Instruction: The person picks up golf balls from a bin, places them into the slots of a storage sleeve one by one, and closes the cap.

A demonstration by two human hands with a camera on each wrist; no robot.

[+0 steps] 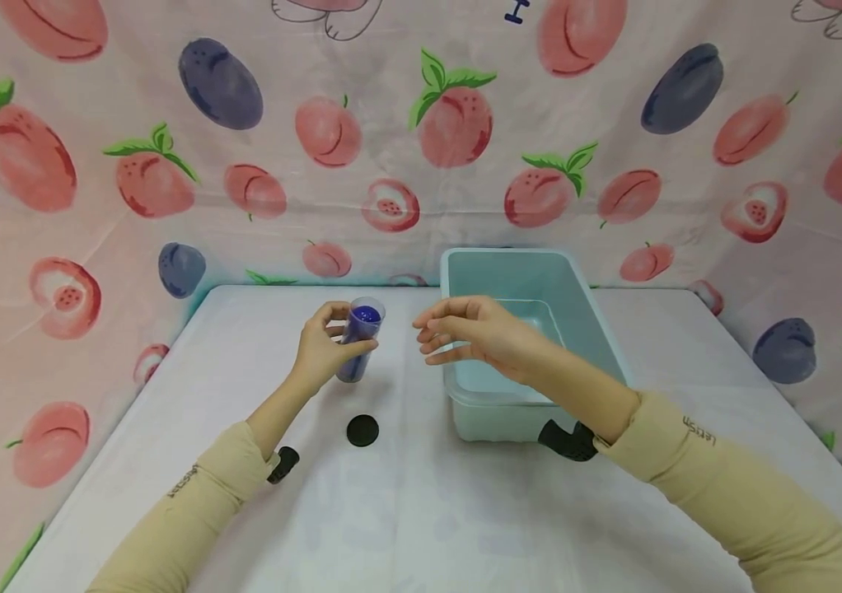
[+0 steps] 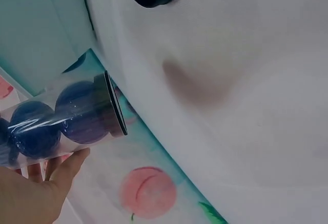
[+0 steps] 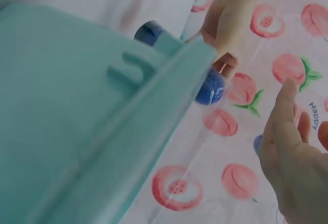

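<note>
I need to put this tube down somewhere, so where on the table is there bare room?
The white table is bare along the near edge between the two sleeves, and on the left beside the left hand holding the clear tube. It is crowded near the black lid and around the teal bin, where the right hand hovers.

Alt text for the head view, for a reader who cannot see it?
A left hand grips a clear tube of blue balls upright over a white table, while the right hand hovers open beside it before a teal bin. A black lid lies nearby.
</note>
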